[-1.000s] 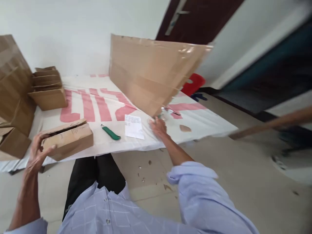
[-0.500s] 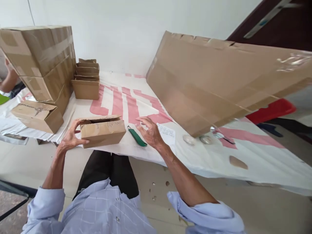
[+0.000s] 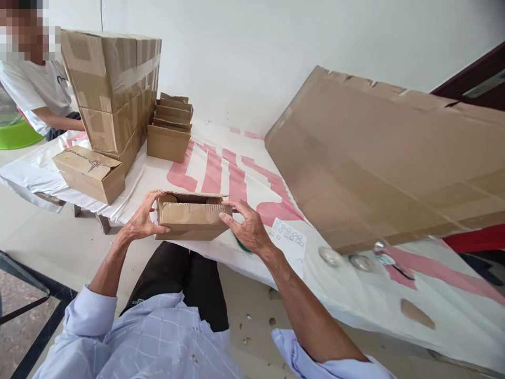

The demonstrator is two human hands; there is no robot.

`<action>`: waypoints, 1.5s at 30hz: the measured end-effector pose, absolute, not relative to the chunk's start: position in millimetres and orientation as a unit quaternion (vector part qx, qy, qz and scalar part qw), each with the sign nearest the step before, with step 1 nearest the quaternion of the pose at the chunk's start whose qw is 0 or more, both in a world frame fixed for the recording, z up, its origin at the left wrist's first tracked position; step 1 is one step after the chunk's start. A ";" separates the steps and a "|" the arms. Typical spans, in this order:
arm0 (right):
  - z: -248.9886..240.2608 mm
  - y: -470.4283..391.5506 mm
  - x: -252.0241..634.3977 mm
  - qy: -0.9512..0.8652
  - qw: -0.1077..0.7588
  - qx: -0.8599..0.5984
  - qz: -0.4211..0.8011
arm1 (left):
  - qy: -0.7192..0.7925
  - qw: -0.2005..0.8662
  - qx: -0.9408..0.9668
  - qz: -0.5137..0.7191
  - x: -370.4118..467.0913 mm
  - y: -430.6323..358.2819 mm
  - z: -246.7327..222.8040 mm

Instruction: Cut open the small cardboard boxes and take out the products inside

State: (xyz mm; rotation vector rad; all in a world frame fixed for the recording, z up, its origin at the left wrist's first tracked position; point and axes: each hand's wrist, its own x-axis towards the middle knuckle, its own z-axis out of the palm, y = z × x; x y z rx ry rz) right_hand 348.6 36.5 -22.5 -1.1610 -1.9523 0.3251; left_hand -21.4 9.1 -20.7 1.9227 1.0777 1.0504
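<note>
A small brown cardboard box (image 3: 191,218) with its top flaps open sits at the near edge of the table, which is covered by a white sheet with red letters (image 3: 221,173). My left hand (image 3: 142,221) grips the box's left end and my right hand (image 3: 246,226) grips its right end. A green utility knife (image 3: 240,246) lies mostly hidden under my right hand. A white paper slip (image 3: 290,237) lies just right of that hand.
A large flat cardboard sheet (image 3: 386,163) leans over the table's right side, with metal bits (image 3: 347,259) under its edge. Taped cartons (image 3: 114,89) stand stacked at the left, beside small boxes (image 3: 169,126) and one closed box (image 3: 89,171). Another person (image 3: 35,89) sits far left.
My right hand moved left from beside the green knife onto the box's right end. The box now sits held between both hands, and the view swung left.
</note>
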 end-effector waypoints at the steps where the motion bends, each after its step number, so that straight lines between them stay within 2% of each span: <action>1: -22.8 34.9 349.1 -0.774 0.413 -0.463 0.126 | 0.412 0.341 0.740 0.408 -19.5 7.9 -21.6; 9: -23.4 16.5 353.5 -0.751 0.424 -0.491 0.125 | 0.394 0.352 0.744 0.408 -19.4 5.8 -45.3; 14: -24.5 10.6 356.5 -0.724 0.440 -0.504 0.166 | 0.392 0.375 0.727 0.421 -16.1 8.7 -60.2; 23: -27.7 13.7 380.1 -0.637 0.476 -0.548 0.261 | 0.394 0.332 0.685 0.516 27.6 -2.1 -50.8; 33: -32.4 20.2 378.9 -0.598 0.502 -0.564 0.268 | 0.403 0.312 0.740 0.439 26.1 -5.6 -42.3; 36: -16.9 21.3 377.0 -0.615 0.509 -0.563 0.214 | 0.397 0.301 0.745 0.444 28.5 -7.4 -36.4; 40: 34.7 8.6 355.3 -0.710 0.528 -0.465 0.002 | 0.404 0.277 0.748 0.448 35.0 -9.4 -24.8; 42: 63.6 -1.1 333.3 -0.786 0.475 -0.388 -0.077 | 0.405 0.268 0.751 0.447 38.7 -9.7 -19.7; 45: 94.1 -8.5 298.0 -0.881 0.344 -0.306 -0.107 | 0.412 0.258 0.752 0.445 44.9 -10.0 -14.3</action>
